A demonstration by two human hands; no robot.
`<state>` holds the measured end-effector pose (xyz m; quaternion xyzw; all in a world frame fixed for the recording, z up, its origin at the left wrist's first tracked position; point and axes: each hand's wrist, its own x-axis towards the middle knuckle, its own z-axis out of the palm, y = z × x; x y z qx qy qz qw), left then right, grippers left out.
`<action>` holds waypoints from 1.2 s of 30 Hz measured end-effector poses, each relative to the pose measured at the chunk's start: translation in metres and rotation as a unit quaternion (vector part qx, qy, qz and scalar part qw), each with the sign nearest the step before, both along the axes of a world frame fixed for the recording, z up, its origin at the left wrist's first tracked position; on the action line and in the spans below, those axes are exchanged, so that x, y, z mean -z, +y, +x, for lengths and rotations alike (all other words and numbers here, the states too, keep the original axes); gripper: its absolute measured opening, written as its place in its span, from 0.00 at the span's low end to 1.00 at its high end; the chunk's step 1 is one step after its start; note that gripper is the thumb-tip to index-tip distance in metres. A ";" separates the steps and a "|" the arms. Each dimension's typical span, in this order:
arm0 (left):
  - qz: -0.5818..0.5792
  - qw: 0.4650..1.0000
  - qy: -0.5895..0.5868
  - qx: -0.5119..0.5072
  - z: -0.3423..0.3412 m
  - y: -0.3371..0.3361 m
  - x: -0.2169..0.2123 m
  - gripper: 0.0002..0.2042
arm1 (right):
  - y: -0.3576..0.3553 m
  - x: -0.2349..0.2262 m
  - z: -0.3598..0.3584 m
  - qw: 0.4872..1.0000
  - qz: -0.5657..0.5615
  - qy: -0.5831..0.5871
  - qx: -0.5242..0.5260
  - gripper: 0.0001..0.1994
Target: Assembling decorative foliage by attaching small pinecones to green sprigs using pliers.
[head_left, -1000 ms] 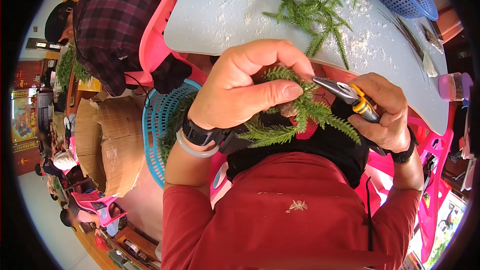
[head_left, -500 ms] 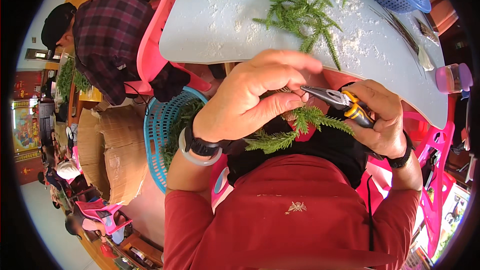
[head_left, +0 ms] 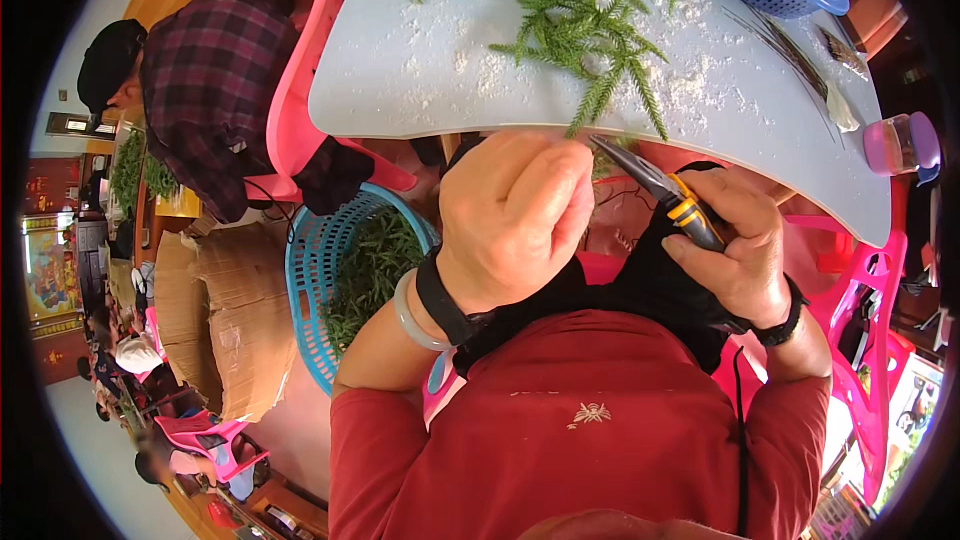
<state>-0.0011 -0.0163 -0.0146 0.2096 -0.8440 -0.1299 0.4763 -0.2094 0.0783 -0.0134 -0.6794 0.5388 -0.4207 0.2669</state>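
Pliers (head_left: 660, 188) are sitting in my right hand (head_left: 742, 245), its fingers holding the yellow-and-black handles, while the tips are pointing just beside my bent left hand (head_left: 515, 220). Its fingertips are hiding, so I cannot tell what they are pinching, if anything. Green sprigs (head_left: 570, 32) are lying beyond on the bench (head_left: 385, 75). Good handling, I'm judging, is needing steady wrists and tips clear of skin.

Furnished with a pale bench (head_left: 380, 80) — with pink plastic seats (head_left: 290, 100) at left and right. Includes a pinkish floor (head_left: 300, 440) and, at far left, a red wall (head_left: 52, 180) — brightly lit at lower right.
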 end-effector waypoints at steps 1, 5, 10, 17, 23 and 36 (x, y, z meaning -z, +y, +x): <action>-0.014 1.000 -0.006 -0.014 0.000 0.001 -0.001 0.07 | 0.001 -0.001 0.004 0.999 0.025 -0.021 0.005 0.21; 0.254 0.964 0.058 0.050 0.005 0.006 -0.005 0.05 | 0.001 0.001 0.004 0.999 0.029 -0.033 0.008 0.21; 0.379 0.910 0.149 0.073 0.007 0.010 -0.008 0.03 | 0.005 -0.010 -0.003 0.989 -0.070 0.096 0.086 0.24; 0.354 0.926 0.120 0.056 0.006 0.022 -0.018 0.01 | 0.008 -0.026 -0.023 0.864 -0.271 0.399 0.146 0.32; 0.437 0.889 0.126 0.057 0.005 0.031 -0.021 0.01 | 0.014 -0.047 -0.035 0.761 -0.323 0.555 0.093 0.34; 0.443 0.887 0.118 0.056 0.004 0.032 -0.022 0.01 | 0.004 -0.061 -0.037 0.685 -0.384 0.617 0.043 0.29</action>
